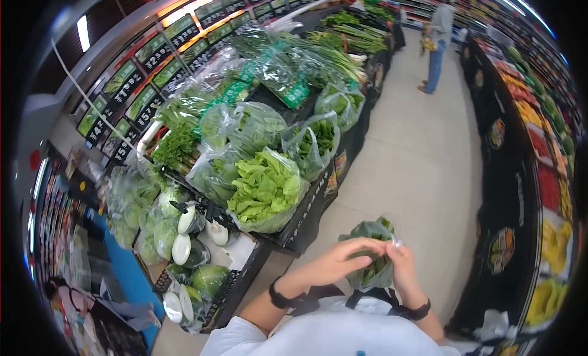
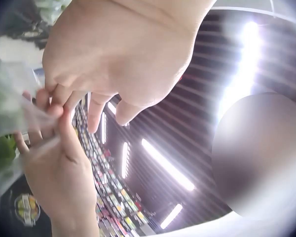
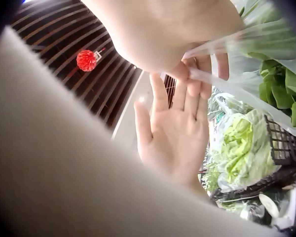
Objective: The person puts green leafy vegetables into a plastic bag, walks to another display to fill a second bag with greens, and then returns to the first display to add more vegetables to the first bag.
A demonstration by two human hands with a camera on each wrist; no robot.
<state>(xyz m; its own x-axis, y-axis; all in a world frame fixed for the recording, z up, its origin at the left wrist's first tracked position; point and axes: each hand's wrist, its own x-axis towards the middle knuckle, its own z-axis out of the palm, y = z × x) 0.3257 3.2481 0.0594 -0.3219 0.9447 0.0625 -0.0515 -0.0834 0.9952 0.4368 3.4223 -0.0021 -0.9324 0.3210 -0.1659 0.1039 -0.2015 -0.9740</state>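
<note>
A clear plastic bag of leafy greens (image 1: 375,275) hangs in front of my chest. With thumb and fingertips my right hand (image 1: 405,273) pinches the gathered top of the bag. My left hand (image 1: 331,264) reaches across, fingers extended and thumb apart, its fingertips right at the right hand's fingertips. From the right wrist, the left palm (image 3: 175,140) faces the camera with straight fingers. Dark green leaves (image 3: 281,86) show through the bag there. In the left wrist view the right hand (image 2: 61,182) holds the twisted plastic, below the left hand (image 2: 118,54).
To the left stands a vegetable stand with bagged lettuce (image 1: 264,187), bunched greens and wrapped melons (image 1: 210,281). A fruit stand with bananas (image 1: 554,243) runs along the right. Between them lies a tiled aisle (image 1: 410,160), where a person (image 1: 438,44) stands farther off.
</note>
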